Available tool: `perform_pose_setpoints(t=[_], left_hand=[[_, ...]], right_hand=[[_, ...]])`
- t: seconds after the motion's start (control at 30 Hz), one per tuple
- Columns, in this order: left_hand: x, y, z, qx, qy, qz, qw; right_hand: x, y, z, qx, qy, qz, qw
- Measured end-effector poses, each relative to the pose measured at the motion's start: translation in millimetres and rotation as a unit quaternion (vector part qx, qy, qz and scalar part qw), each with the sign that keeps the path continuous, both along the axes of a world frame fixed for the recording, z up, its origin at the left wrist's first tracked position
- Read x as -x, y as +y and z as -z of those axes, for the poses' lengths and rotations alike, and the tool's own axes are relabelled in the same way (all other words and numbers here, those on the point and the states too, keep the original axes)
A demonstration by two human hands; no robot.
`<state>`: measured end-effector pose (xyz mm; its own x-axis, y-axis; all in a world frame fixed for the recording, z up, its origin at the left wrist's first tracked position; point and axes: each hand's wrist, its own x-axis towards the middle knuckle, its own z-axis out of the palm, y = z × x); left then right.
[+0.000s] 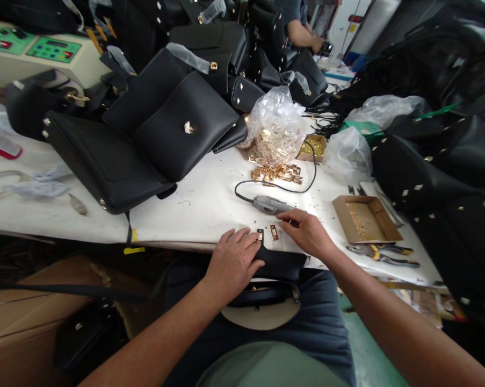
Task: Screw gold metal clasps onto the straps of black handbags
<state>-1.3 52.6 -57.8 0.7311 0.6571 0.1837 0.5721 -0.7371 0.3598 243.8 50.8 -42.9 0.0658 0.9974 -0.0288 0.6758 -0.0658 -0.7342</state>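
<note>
Left hand (234, 260) flat, fingers slightly spread, pressing black flap (284, 264) at near edge of table (202, 207). Right hand (306, 232) unclenched, fingertips just beside gold clasp (273, 232); grinder (271, 205) just beyond.

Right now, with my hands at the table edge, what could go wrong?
The two small gold plates lie near the table edge between your left hand and right hand; a nudge could drop them. The pliers sit at the edge and might slide off. The corded tool lies just beyond your right hand; its cord could snag.
</note>
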Motion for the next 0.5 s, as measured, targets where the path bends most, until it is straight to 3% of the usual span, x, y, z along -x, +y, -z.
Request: perform_pose_setpoints(t=[0.17, 0.5], left_hand=[[-0.6, 0.6, 2.9, 0.006, -0.017, -0.013, 1.0], [0.9, 1.5, 7.2, 0.03, -0.049, -0.024, 0.998]], right_hand=[[-0.1, -0.1, 10.0, 0.004, -0.07, -0.085, 0.994], [3.5, 2.6, 4.3, 0.061, -0.141, -0.071, 0.986]])
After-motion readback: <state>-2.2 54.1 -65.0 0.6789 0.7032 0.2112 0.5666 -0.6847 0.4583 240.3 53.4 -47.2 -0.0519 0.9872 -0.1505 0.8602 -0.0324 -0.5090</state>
